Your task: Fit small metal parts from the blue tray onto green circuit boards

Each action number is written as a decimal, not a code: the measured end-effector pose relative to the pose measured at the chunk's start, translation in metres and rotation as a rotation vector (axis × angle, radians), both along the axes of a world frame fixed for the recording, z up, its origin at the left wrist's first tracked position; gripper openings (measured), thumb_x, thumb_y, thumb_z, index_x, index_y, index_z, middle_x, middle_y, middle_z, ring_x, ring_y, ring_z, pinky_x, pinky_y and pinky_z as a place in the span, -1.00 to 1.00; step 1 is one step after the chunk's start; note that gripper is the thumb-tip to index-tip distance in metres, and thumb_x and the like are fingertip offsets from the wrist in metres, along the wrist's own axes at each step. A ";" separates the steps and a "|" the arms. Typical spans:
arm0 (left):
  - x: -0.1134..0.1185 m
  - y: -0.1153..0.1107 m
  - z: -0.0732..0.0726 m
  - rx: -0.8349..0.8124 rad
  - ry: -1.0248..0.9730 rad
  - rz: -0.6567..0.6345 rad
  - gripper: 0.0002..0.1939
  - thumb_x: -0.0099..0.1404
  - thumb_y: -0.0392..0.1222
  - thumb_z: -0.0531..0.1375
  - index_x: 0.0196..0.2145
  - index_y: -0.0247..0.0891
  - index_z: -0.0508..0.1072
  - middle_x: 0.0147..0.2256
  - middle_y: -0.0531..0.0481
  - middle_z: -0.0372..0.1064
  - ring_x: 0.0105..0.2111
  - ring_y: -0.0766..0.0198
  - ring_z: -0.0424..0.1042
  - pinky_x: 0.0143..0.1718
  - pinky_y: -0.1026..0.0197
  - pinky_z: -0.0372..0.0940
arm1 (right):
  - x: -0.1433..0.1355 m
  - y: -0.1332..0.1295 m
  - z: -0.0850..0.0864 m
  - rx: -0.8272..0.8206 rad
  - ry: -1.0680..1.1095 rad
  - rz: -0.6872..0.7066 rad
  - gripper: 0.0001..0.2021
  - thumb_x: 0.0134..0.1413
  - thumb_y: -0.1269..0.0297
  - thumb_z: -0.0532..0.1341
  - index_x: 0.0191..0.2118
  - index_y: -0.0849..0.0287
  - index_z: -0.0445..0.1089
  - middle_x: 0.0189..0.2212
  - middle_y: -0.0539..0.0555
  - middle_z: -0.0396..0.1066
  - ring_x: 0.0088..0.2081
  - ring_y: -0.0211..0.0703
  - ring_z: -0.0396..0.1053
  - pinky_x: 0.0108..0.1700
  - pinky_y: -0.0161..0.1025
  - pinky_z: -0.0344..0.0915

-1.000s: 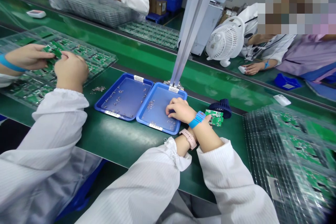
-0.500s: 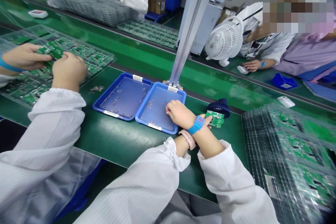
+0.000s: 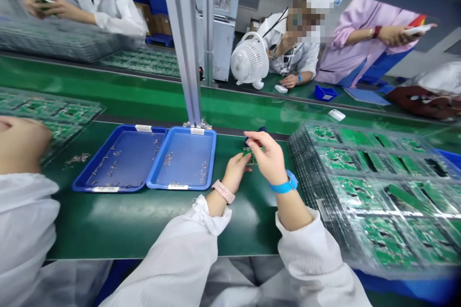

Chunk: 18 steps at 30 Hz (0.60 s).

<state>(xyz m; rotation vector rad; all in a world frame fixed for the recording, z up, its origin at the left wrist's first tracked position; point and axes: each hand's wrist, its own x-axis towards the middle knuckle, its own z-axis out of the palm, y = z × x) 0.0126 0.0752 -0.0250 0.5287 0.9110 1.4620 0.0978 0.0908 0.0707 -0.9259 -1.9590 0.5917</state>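
My left hand [image 3: 235, 172], with a pink watch band at its wrist, holds a small green circuit board [image 3: 248, 152] by its near side. Above the board's right part is my right hand [image 3: 269, 156], wearing a blue wrist strap. Its thumb and fingers are drawn together in a pinch; whatever is between them is too small to make out, and the hand covers part of the board. To the left, a blue tray [image 3: 212, 163] holds small metal parts in two loose groups. A second blue tray [image 3: 81, 180] beside it has similar parts scattered along its edges.
A tall stack of clear blister trays [image 3: 306, 177] with green boards stands at right. A dark blue fan [image 3: 262, 130] is partly hidden behind my hands. Loose metal parts [image 3: 77, 159] lie left of the trays, near a co-worker's arm [image 3: 25, 211]. A metal post [image 3: 185, 48] rises behind.
My right hand has left the right blue tray and moved right to the circuit board, uncrossing from my left arm. The view has turned to the right.
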 end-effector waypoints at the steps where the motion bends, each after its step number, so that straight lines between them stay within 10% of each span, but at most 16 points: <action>1: -0.002 -0.003 0.001 0.011 0.012 -0.015 -0.67 0.07 0.02 0.39 -0.41 -0.33 0.49 -0.41 -0.05 0.40 -0.43 0.32 0.40 -0.50 0.33 0.28 | 0.014 0.002 -0.003 -0.007 0.007 -0.050 -0.79 0.25 0.29 0.11 -0.13 0.09 0.48 -0.16 0.09 0.47 -0.10 -0.11 0.40 -0.04 -0.15 0.33; 6: -0.010 -0.009 0.007 0.007 0.064 0.050 -0.62 0.03 0.05 0.39 -0.35 -0.32 0.51 -0.36 -0.07 0.45 -0.45 0.33 0.40 -0.52 0.34 0.26 | 0.051 0.015 -0.033 -0.102 0.128 -0.200 -0.82 0.21 0.23 0.13 -0.18 0.14 0.43 -0.20 0.10 0.47 -0.18 -0.12 0.41 -0.08 -0.15 0.35; 18: -0.019 0.001 0.003 -0.031 0.132 0.250 -0.64 -0.01 -0.01 0.39 -0.37 -0.32 0.45 -0.46 0.00 0.40 -0.53 0.38 0.36 -0.49 0.33 0.27 | 0.038 0.017 -0.065 -0.303 0.248 -0.053 -0.83 0.17 0.27 0.12 -0.23 0.15 0.44 -0.24 0.08 0.50 -0.18 -0.14 0.43 -0.04 -0.16 0.34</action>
